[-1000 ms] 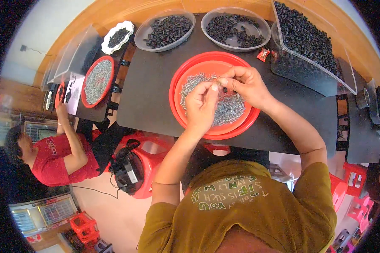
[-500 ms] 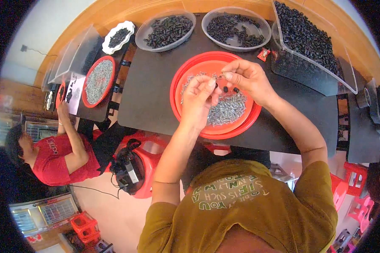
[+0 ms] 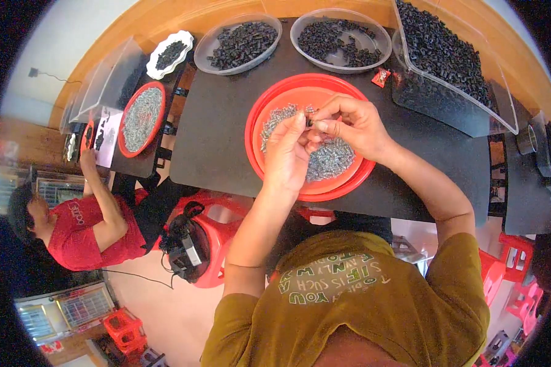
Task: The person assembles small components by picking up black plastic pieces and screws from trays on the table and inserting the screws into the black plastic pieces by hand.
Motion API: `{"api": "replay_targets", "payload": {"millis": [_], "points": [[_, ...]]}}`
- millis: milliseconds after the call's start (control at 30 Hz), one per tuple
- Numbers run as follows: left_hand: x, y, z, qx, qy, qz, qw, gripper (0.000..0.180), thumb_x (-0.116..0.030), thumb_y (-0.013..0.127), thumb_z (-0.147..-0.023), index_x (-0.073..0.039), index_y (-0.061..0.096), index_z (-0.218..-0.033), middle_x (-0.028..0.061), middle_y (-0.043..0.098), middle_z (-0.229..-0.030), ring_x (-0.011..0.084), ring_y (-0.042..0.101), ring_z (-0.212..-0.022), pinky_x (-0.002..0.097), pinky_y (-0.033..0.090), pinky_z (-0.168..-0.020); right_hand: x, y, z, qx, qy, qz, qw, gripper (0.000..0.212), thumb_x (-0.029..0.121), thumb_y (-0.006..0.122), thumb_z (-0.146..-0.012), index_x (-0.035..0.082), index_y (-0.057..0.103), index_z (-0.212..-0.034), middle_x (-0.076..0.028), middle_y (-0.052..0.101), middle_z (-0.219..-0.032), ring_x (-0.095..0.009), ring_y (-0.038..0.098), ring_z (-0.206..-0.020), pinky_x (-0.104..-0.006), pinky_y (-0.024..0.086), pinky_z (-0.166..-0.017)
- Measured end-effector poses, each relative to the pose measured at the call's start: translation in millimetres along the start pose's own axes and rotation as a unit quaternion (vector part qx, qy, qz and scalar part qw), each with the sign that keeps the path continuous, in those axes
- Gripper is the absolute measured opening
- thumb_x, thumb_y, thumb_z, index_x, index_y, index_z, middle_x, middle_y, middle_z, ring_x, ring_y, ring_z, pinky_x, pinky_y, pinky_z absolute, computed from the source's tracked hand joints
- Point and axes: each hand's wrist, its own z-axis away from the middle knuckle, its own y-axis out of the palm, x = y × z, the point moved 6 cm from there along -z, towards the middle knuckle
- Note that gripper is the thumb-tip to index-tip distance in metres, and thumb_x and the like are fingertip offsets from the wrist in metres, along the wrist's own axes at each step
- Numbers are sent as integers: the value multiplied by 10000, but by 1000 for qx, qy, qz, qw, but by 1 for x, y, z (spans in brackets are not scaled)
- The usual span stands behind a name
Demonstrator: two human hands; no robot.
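My left hand (image 3: 286, 153) and my right hand (image 3: 352, 125) meet over a round red tray (image 3: 267, 109) heaped with small silver metal parts (image 3: 330, 160). Between the fingertips of both hands sits a small black part (image 3: 310, 122). The tray rests on a black table (image 3: 214, 147) right in front of me. Whether each hand pinches a separate piece is too small to tell.
Two clear bowls of black parts (image 3: 239, 44) (image 3: 341, 38) stand behind the tray, with a large clear bin of black parts (image 3: 447, 55) at the right. A small red wrapper (image 3: 381, 76) lies near it. A person in red (image 3: 86, 226) works at another red tray (image 3: 141, 119) on the left. Red stools (image 3: 217, 238) stand below.
Both hands stay together over the red tray, with only small finger shifts as they handle the tiny part. The person on the left keeps an arm raised to the other table.
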Motion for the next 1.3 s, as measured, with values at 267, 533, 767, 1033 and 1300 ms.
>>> {"api": "replay_targets", "payload": {"millis": [267, 533, 767, 1033, 1300], "points": [[2, -3, 0, -16, 36, -21, 999, 113, -168, 565, -773, -55, 554, -767, 45, 576, -694, 110, 521, -561, 207, 388, -500, 9, 5, 0, -5, -42, 90, 995, 77, 85, 593, -718, 48, 595, -786, -41, 550, -739, -101, 528, -654, -204, 404, -530], [1, 3, 1, 0, 38, -38, 999, 158, -151, 560, -774, -16, 563, -855, 51, 577, -736, 117, 522, -617, 219, 393, -545, -5, -2, -3, -16, -2, -16, 1000, 109, 60, 586, -730, 25, 568, -833, -24, 547, -745, -80, 535, -657, -204, 436, -552], [7, -11, 5, 28, -51, 88, 994, 217, -116, 546, -769, -8, 529, -957, 65, 569, -882, 129, 532, -758, 245, 428, -675, -4, 3, -5, 30, 87, -49, 995, 148, 91, 579, -753, 9, 540, -871, -28, 564, -752, -88, 543, -671, -209, 453, -592], [-2, -14, 8, -8, -69, 172, 983, 203, -33, 523, -767, 18, 511, -964, 124, 544, -943, 153, 549, -762, 218, 478, -682, -43, -75, -93, -115, 54, 151, 980, 164, 110, 561, -745, 0, 568, -866, -28, 574, -753, -83, 515, -688, -218, 422, -639], [-4, -17, 20, -9, -56, 179, 982, 249, 5, 522, -753, 32, 490, -999, 150, 533, -988, 165, 555, -805, 233, 483, -721, -76, -93, -129, -16, 138, 531, 836, 195, 243, 619, -635, 138, 631, -799, -82, 611, -769, -229, 584, -744, -342, 451, -664]]}}
